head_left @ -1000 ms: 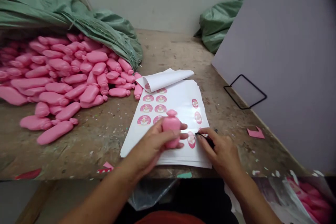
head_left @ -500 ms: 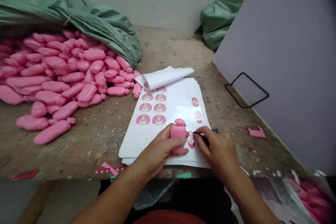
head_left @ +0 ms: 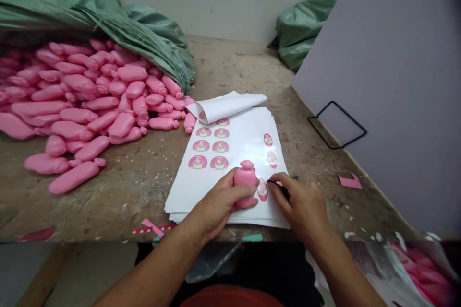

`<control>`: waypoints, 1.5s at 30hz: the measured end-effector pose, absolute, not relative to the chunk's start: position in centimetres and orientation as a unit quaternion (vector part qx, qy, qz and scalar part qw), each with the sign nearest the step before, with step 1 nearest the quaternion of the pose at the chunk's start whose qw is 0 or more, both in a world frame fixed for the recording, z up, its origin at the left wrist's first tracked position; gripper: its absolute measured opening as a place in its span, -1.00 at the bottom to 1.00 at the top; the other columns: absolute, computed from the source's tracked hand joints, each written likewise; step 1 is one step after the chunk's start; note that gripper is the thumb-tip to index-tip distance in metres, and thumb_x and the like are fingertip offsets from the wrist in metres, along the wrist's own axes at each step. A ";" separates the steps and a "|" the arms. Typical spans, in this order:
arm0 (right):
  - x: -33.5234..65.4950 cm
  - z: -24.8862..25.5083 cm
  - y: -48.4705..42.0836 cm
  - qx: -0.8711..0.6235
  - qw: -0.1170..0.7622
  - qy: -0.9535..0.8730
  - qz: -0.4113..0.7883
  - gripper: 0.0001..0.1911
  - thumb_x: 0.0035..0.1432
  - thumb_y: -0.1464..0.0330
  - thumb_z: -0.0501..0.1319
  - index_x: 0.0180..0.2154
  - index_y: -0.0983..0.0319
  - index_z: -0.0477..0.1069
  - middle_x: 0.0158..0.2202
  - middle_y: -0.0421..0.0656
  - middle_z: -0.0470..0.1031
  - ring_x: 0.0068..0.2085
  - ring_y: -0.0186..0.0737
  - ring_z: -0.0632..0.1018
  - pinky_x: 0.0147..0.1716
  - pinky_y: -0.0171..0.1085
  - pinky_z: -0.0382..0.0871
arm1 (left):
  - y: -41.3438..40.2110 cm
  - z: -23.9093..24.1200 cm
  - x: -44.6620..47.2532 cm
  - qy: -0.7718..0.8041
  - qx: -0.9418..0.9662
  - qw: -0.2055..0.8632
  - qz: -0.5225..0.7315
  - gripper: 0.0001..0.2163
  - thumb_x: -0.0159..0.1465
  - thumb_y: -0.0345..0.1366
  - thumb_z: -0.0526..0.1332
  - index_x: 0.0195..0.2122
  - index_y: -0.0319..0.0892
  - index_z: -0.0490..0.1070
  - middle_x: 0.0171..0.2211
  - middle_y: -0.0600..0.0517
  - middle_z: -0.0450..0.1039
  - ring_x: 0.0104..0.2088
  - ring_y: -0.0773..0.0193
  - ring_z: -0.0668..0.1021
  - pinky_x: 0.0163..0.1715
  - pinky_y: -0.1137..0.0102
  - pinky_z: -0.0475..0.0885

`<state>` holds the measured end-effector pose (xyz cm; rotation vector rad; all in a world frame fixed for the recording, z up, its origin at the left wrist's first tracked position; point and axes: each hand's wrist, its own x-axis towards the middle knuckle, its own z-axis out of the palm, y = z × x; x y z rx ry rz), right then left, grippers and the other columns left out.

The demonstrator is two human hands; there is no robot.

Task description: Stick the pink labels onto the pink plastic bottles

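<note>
My left hand [head_left: 212, 205] is wrapped round a small pink plastic bottle [head_left: 245, 180], holding it upright over a stack of white sticker sheets [head_left: 237, 146]. My right hand [head_left: 302, 204] pinches a thin black tool [head_left: 279, 186] whose tip touches an oval pink sticker [head_left: 262, 190] on the sheet, right beside the bottle. More round and oval pink stickers sit further up the sheet, and its top corner is curled over.
A big heap of pink bottles [head_left: 82, 100] spills from a green sack [head_left: 108, 24] on the left of the worn wooden table [head_left: 144, 182]. Another green sack [head_left: 298, 29] lies at the back. A grey board [head_left: 396, 81] leans on the right, with more bottles in a bag [head_left: 425, 268] below.
My left hand has carried the bottle a little right, up against the oval sticker. My right hand has stayed at that sticker with the tool.
</note>
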<state>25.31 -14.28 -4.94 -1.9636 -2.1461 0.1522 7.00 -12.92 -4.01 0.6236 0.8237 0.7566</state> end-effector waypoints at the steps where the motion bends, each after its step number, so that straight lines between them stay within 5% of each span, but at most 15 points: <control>1: 25.3 -5.0 -14.2 -0.668 0.113 -0.734 0.050 -0.82 0.21 0.27 0.10 -0.25 0.11 0.46 -0.43 -0.26 0.59 -0.45 -0.17 0.53 -0.33 -0.21 0.05 | -12.9 -4.0 7.0 0.384 0.294 0.801 0.353 -0.65 0.15 -0.38 0.23 -0.01 -0.11 0.34 0.08 -0.07 0.27 0.08 0.10 0.35 0.04 0.18 0.32; 14: 25.5 -4.6 -13.7 -0.668 0.172 -0.706 0.157 -0.78 0.22 0.21 0.06 -0.24 0.10 0.45 -0.48 -0.26 0.56 -0.45 -0.22 0.52 -0.42 -0.30 0.15 | -12.3 -3.8 6.9 0.364 0.196 0.820 0.395 -0.66 0.18 -0.37 0.25 -0.02 -0.15 0.29 0.10 -0.14 0.27 0.01 0.04 0.46 -0.01 0.12 0.39; 20: 25.2 -4.7 -13.8 -0.674 0.116 -0.727 0.061 -0.81 0.20 0.23 0.09 -0.28 0.15 0.42 -0.49 -0.22 0.57 -0.47 -0.18 0.51 -0.31 -0.21 0.11 | -12.0 -4.7 7.1 0.319 0.081 0.807 0.490 -0.74 0.26 -0.34 0.17 -0.04 -0.27 0.28 0.09 -0.24 0.31 0.07 0.08 0.43 0.07 0.26 0.35; 24: 25.0 -5.2 -13.3 -0.673 0.099 -0.733 0.009 -0.66 0.18 0.07 0.08 -0.40 0.17 0.41 -0.59 -0.20 0.50 -0.53 -0.20 0.44 -0.32 -0.17 0.09 | -12.2 -4.6 7.2 0.331 0.109 0.804 0.482 -0.70 0.25 -0.36 0.18 0.00 -0.26 0.26 0.07 -0.23 0.34 0.01 0.09 0.48 -0.02 0.28 0.41; 30: 25.9 -3.7 -13.8 -0.669 0.282 -0.616 0.307 -0.64 0.06 0.06 0.20 -0.55 0.20 0.36 -0.61 -0.27 0.35 -0.53 -0.32 0.34 -0.53 -0.33 0.13 | -12.3 -4.6 7.3 0.364 0.135 0.790 0.475 -0.69 0.23 -0.34 0.20 -0.01 -0.23 0.26 -0.08 -0.20 0.45 -0.13 0.16 0.54 -0.18 0.34 0.45; 33: 25.8 -2.2 -14.6 -0.666 0.362 -0.550 0.351 -0.70 0.02 0.12 0.24 -0.54 0.20 0.40 -0.59 -0.26 0.34 -0.52 -0.33 0.31 -0.56 -0.34 0.12 | -12.5 -4.5 7.4 0.370 0.173 0.781 0.473 -0.72 0.22 -0.31 0.22 -0.05 -0.21 0.29 -0.18 -0.13 0.47 -0.16 0.19 0.53 -0.18 0.34 0.43; 40: 23.5 -1.3 -15.2 -0.641 0.371 -0.536 0.405 -0.68 0.00 0.13 0.27 -0.22 0.14 0.52 -0.59 -0.26 0.37 -0.53 -0.30 0.35 -0.55 -0.30 0.08 | -13.9 -2.6 7.4 0.316 0.253 0.798 0.447 -0.66 0.30 -0.07 0.07 0.04 -0.10 0.26 -0.15 -0.05 0.41 -0.18 0.24 0.49 -0.25 0.40 0.40; 45: 22.2 -1.6 -15.2 -0.613 0.392 -0.518 0.451 -0.63 -0.03 0.12 0.28 -0.19 0.18 0.49 -0.63 -0.26 0.42 -0.55 -0.26 0.42 -0.53 -0.29 0.17 | -14.7 -2.2 7.4 0.326 0.245 0.810 0.421 -0.55 0.31 0.04 -0.07 0.08 -0.13 0.22 -0.24 -0.09 0.42 -0.26 0.17 0.52 -0.44 0.40 0.40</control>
